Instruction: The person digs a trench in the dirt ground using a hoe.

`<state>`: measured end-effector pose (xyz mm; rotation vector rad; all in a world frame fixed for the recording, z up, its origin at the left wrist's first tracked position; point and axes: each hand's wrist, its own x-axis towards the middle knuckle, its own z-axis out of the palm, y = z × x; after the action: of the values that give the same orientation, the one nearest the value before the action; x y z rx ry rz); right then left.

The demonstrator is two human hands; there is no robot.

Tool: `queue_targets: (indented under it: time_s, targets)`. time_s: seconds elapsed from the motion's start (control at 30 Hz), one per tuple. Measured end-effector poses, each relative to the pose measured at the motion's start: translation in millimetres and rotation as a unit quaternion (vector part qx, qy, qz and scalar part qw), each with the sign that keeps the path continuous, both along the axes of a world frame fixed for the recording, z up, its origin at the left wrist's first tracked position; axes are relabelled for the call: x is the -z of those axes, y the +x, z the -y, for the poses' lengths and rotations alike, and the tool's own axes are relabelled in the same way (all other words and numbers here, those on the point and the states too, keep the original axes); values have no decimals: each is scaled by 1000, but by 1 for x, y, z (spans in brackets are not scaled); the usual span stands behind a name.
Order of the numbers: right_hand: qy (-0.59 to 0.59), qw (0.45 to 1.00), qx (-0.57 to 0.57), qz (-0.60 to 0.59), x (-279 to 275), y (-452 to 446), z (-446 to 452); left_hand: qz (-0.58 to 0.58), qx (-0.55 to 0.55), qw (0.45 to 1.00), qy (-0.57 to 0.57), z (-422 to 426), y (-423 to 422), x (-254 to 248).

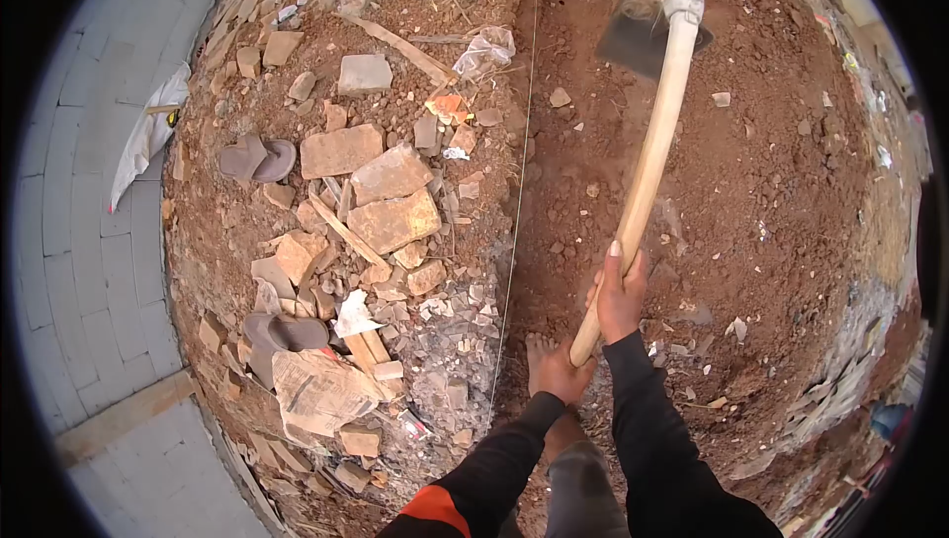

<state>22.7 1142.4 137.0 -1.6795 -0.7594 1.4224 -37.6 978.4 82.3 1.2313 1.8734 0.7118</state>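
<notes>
Both hands are wrapped round the pale wooden handle of a hoe (649,163). Near the handle's lower end is my left hand (561,372), closed on it beside a bare foot. Higher up, my right hand (620,296) grips the shaft with the thumb laid along it. The handle rises up and to the right to a dark metal blade (633,36), which lies against the reddish soil (751,182) at the top. How far the blade is in the soil I cannot tell.
A thin string (527,133) runs lengthwise left of the hoe. Beyond it lie broken bricks (395,220), wood strips, two sandals (259,159) and crumpled paper (321,392). A grey block wall (94,242) stands at the far left.
</notes>
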Motion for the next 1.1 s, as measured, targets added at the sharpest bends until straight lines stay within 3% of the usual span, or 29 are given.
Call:
queue_targets:
  time_s: [0.1,0.17,0.2,0.23,0.3,0.33,0.37,0.5,0.6,0.7,0.77,0.83,0.9,0.97,1.0,1.1]
  targets:
    - [67,997,21,3,-9,-18,-63,67,5,997,37,-87,-18,11]
    - [65,996,12,53,6,-32,-82,120,-25,992,-17,-100,-33,22]
    - [-14,998,-21,52,22,-34,-62,123,-51,990,-53,-79,-33,21]
    - [-92,993,-61,52,36,-37,-42,27,-64,996,-48,-29,-18,41]
    - [-104,938,-179,277,142,-24,58,136,-161,954,-212,43,9,2]
    - [-193,953,-176,152,107,-13,73,175,-214,917,-288,79,22,-18]
    - [-290,942,-166,45,70,-2,89,148,-192,936,-255,99,29,-37]
    - [-230,968,-101,-1,23,17,129,185,-126,941,-254,169,48,-40]
    - [-134,990,-52,-16,-25,13,78,161,-51,965,-201,95,28,-65]
    - [3,1000,2,5,-43,0,-18,81,-5,994,-67,-19,4,-33]
    - [91,996,20,14,-28,-15,-85,65,8,998,-5,-109,-22,-11]
    - [108,993,35,14,1,-34,-133,34,20,998,47,-161,-46,17]
    - [35,999,8,26,48,-48,-139,71,-23,997,-21,-151,-54,41]
    - [-135,985,-95,55,95,-48,-97,42,-74,988,-131,-88,-35,34]
    - [-186,976,-99,53,101,-47,-72,64,-142,970,-184,-57,-20,18]
    - [-229,969,-87,15,56,-29,5,145,-114,967,-176,9,-16,-37]
